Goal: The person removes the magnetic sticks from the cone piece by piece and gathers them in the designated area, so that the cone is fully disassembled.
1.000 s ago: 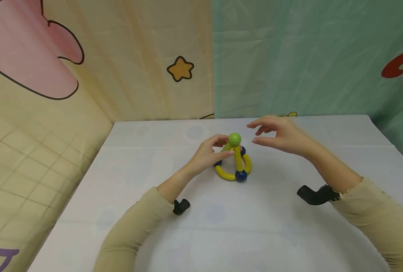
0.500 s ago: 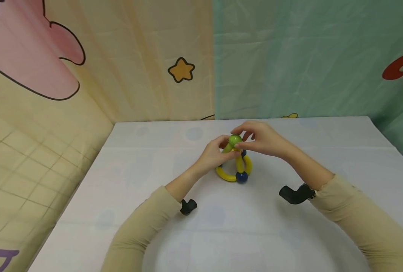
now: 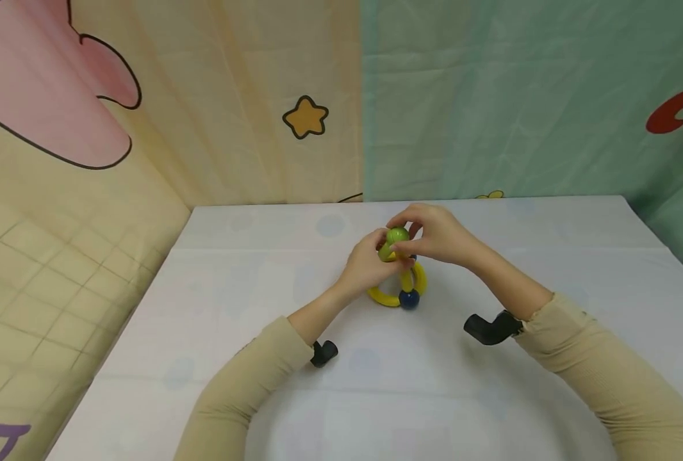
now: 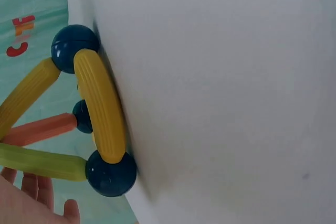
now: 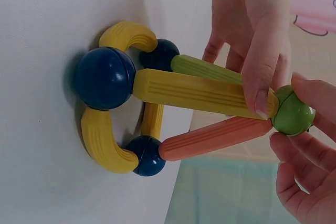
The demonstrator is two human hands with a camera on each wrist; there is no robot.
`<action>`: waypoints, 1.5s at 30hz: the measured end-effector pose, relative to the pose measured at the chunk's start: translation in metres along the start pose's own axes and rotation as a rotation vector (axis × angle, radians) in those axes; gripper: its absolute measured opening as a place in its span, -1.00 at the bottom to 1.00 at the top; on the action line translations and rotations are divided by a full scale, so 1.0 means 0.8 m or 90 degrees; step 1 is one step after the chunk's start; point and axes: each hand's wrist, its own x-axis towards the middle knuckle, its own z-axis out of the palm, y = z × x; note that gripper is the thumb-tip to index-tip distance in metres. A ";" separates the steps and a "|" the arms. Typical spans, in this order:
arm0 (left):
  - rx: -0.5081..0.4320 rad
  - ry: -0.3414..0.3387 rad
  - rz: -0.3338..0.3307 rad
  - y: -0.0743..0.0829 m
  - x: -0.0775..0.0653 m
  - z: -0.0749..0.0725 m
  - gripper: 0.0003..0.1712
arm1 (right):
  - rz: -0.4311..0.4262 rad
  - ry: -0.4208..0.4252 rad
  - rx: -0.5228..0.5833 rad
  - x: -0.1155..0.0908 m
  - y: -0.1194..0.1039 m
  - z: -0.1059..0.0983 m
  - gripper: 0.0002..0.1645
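Observation:
A small pyramid of magnetic rods and balls stands on the table. Curved yellow rods [image 4: 102, 108] and dark blue balls [image 5: 105, 78] form its ring base. From the base rise a straight yellow rod [image 5: 191, 93], an orange-red rod [image 5: 218, 137] and a green rod [image 5: 205, 68], meeting at a green ball [image 5: 294, 111]. My left hand [image 3: 367, 264] holds the rods just under the top, its thumb lying across the yellow one in the right wrist view. With fingertips and thumb, my right hand [image 3: 442, 235] pinches the green ball from the other side.
A white table [image 3: 376, 397] lies under both forearms. Printed curtains [image 3: 249, 115] hang behind it and along the sides. A black wrist mount [image 3: 491, 328] juts from the right cuff, and another black mount [image 3: 324, 353] from the left.
My right hand has come in leftward from open air and taken hold of the green ball. My left hand has shifted slightly right, closing further around the upper rods.

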 end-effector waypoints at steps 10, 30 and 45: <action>0.079 0.132 -0.049 0.008 -0.008 0.009 -0.58 | 0.006 0.006 0.003 0.001 0.000 -0.001 -0.61; 0.004 0.188 -0.025 0.011 -0.009 0.015 -0.76 | -0.009 0.009 -0.020 0.006 -0.001 0.005 -0.65; 0.000 0.191 -0.011 0.011 -0.011 0.013 -0.75 | 0.016 0.031 -0.018 0.005 -0.001 0.006 -0.64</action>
